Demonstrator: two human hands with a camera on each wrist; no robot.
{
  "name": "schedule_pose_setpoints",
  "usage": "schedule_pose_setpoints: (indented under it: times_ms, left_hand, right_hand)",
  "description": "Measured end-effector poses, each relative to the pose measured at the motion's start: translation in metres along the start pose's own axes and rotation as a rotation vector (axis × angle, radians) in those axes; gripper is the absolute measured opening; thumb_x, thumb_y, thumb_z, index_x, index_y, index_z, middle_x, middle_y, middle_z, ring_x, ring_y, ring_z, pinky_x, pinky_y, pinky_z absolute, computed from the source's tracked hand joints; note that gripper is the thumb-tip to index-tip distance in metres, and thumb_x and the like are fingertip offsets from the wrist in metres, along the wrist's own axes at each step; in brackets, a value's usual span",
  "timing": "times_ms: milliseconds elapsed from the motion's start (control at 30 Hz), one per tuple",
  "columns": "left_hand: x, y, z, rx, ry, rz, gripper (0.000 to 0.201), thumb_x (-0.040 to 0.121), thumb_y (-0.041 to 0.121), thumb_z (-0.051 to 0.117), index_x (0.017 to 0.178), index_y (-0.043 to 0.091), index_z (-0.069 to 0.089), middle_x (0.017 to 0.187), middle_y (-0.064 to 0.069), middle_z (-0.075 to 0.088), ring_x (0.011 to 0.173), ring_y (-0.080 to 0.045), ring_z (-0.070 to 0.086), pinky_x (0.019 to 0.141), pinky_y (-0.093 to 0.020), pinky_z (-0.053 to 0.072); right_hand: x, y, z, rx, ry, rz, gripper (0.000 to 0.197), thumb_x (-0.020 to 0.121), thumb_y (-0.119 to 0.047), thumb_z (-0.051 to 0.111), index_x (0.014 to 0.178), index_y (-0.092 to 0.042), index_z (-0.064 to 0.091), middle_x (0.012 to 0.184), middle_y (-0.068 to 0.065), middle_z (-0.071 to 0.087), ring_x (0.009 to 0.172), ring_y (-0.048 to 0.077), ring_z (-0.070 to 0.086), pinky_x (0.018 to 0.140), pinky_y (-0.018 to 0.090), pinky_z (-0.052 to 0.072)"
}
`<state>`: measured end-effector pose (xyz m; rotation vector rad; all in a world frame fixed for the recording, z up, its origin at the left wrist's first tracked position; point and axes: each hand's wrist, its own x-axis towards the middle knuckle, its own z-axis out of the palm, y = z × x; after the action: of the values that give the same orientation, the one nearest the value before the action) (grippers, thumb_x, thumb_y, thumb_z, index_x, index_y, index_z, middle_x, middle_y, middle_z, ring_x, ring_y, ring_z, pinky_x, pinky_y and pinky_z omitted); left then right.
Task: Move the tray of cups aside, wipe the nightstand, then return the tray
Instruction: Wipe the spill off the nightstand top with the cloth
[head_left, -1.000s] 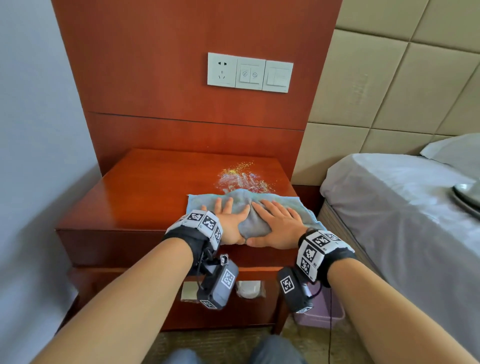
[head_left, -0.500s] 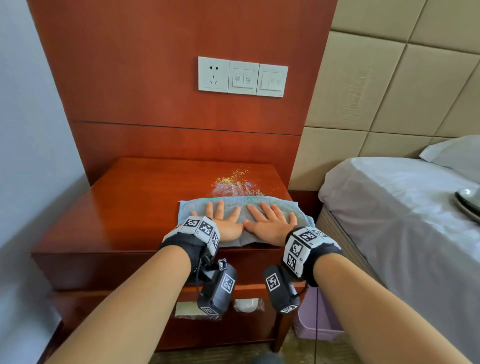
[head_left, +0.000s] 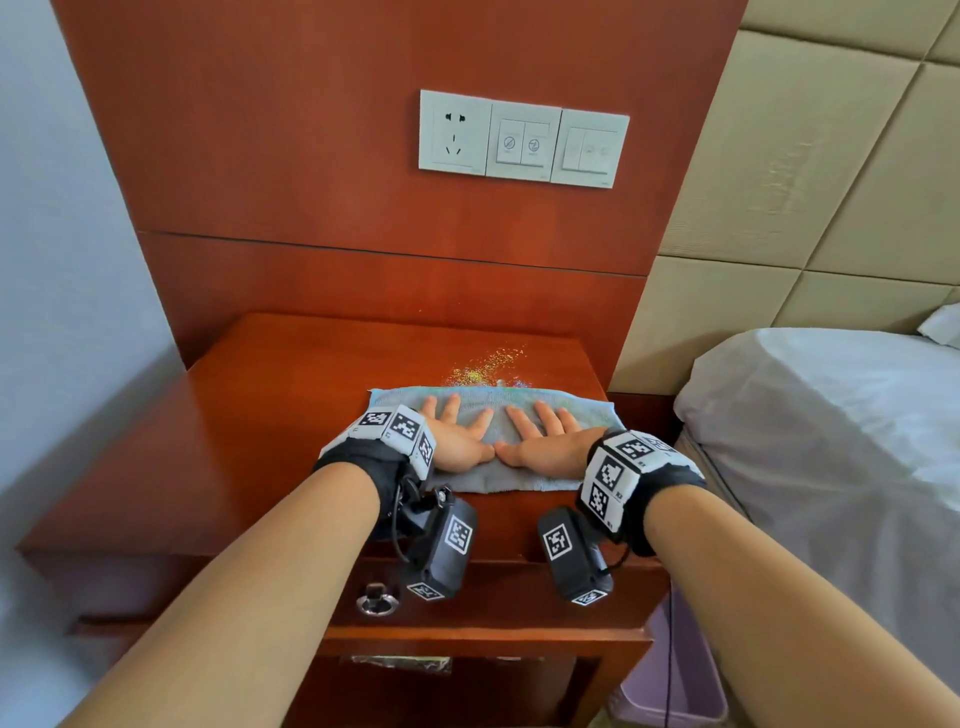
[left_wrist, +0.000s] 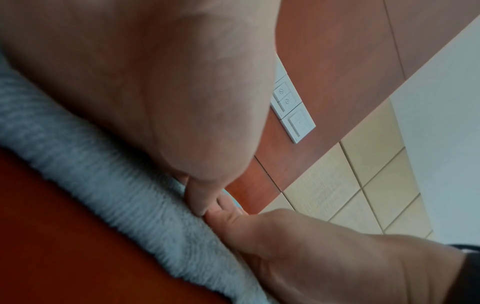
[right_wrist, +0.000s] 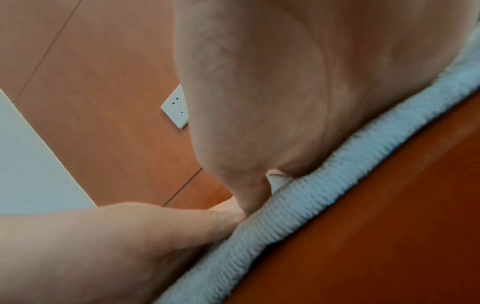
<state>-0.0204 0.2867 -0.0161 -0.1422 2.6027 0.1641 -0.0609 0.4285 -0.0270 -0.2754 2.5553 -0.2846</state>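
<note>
A light blue cloth (head_left: 498, 410) lies flat on the reddish wooden nightstand (head_left: 270, 415), towards its right side. Both hands press on it with fingers spread flat: my left hand (head_left: 457, 431) on the cloth's left half, my right hand (head_left: 545, 436) on its right half, thumbs touching at the middle. Glittery specks (head_left: 488, 364) are scattered on the wood just beyond the cloth's far edge. In the wrist views the cloth (left_wrist: 103, 185) (right_wrist: 324, 195) shows under each palm. The tray of cups is not in view.
A wood panel with a socket and switches (head_left: 522, 137) rises behind the nightstand. A bed with white sheets (head_left: 831, 426) stands to the right, a pale wall (head_left: 62, 260) to the left. The drawer has a ring pull (head_left: 376, 603). A pink bin (head_left: 675, 696) sits on the floor at lower right.
The cloth was bunched between my hands; it now lies spread flat. Both hands have slid it away from me towards the glittery specks, and the view has moved closer.
</note>
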Motion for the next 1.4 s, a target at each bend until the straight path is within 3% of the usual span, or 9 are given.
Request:
schedule_pose_setpoints:
  times_ms: [233,400,633,800,1100,1267,1400]
  left_hand:
    - [0.04,-0.011,-0.02,-0.026,-0.01,-0.012,0.059,0.1,0.051,0.02,0.152,0.04,-0.008,0.161,-0.003,-0.022,0.146,-0.031,-0.025,0.117,-0.057,-0.01]
    - [0.062,-0.013,-0.035,-0.06,-0.009,-0.022,0.059,0.101,0.051,0.02,0.152,0.04,-0.006,0.161,-0.002,-0.022,0.146,-0.03,-0.026,0.117,-0.056,-0.011]
    - [0.084,-0.019,-0.054,-0.09,-0.003,-0.018,0.059,0.1,0.053,0.021,0.152,0.043,-0.005,0.161,0.001,-0.021,0.147,-0.027,-0.026,0.115,-0.056,-0.011]
    - [0.101,-0.023,-0.064,-0.088,0.004,-0.015,0.059,0.1,0.054,0.021,0.151,0.044,-0.006,0.161,0.002,-0.022,0.147,-0.026,-0.026,0.114,-0.059,-0.011]
    - [0.141,-0.031,-0.083,-0.082,0.049,-0.029,0.059,0.1,0.054,0.022,0.151,0.046,-0.005,0.161,0.004,-0.021,0.147,-0.024,-0.024,0.113,-0.062,-0.011]
    - [0.151,-0.037,-0.09,-0.088,0.07,-0.002,0.06,0.099,0.055,0.025,0.151,0.046,-0.004,0.161,0.005,-0.02,0.148,-0.023,-0.023,0.114,-0.062,-0.009]
    - [0.152,-0.042,-0.083,-0.183,0.154,0.026,0.059,0.096,0.055,0.035,0.15,0.047,0.012,0.163,0.009,-0.01,0.149,-0.017,-0.017,0.115,-0.059,-0.008]
  right_hand:
    - [0.039,-0.009,-0.019,-0.038,0.01,-0.016,0.068,0.092,-0.067,0.028,0.153,-0.045,0.006,0.163,-0.01,-0.01,0.149,0.019,-0.018,0.118,0.052,-0.009]
    - [0.07,-0.008,-0.031,-0.045,0.006,-0.029,0.069,0.089,-0.071,0.027,0.151,-0.048,0.006,0.163,-0.012,-0.01,0.149,0.018,-0.019,0.117,0.057,-0.009]
    - [0.104,-0.014,-0.044,0.002,0.008,-0.028,0.069,0.086,-0.074,0.025,0.15,-0.05,0.016,0.164,-0.013,0.002,0.151,0.016,-0.009,0.116,0.059,-0.007]
    - [0.115,-0.017,-0.053,-0.117,0.046,-0.026,0.068,0.088,-0.073,0.022,0.151,-0.049,0.01,0.164,-0.012,-0.004,0.15,0.016,-0.012,0.116,0.057,-0.01]
    - [0.152,-0.024,-0.074,-0.123,0.067,-0.032,0.068,0.088,-0.072,0.024,0.151,-0.05,0.009,0.163,-0.013,-0.004,0.15,0.014,-0.013,0.116,0.056,-0.01]
    - [0.16,-0.028,-0.085,-0.142,0.13,-0.057,0.068,0.091,-0.069,0.031,0.151,-0.046,0.01,0.163,-0.01,-0.006,0.15,0.017,-0.009,0.117,0.057,-0.002]
    - [0.153,-0.027,-0.085,-0.09,0.222,-0.094,0.062,0.088,-0.068,0.04,0.144,-0.045,0.025,0.156,-0.006,0.015,0.147,0.022,0.011,0.116,0.052,0.011]
